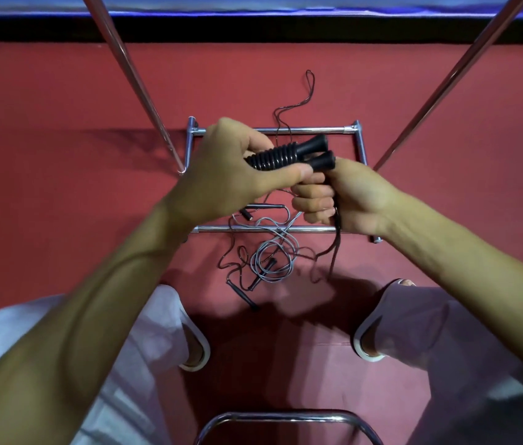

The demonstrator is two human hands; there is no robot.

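1. I see the handles (289, 154) paired above the floor (61, 123). The left hand (231, 168) grips their ribs, and the right hand (343, 194) seemingly clenches the cord (337, 239).
2. I judge this is bundling; next, wind the hanging cord round the handles.

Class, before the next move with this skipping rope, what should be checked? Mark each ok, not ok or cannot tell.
1. Handles together in left hand grip: ok.
2. Right hand gripping black cord under them: ok.
3. Black cord's hanging end free of grey rope on floor: cannot tell.
4. Grey rope untangled: not ok, it lies looped over itself.
5. Chrome frame clear of cords: not ok, cords cross its bars.
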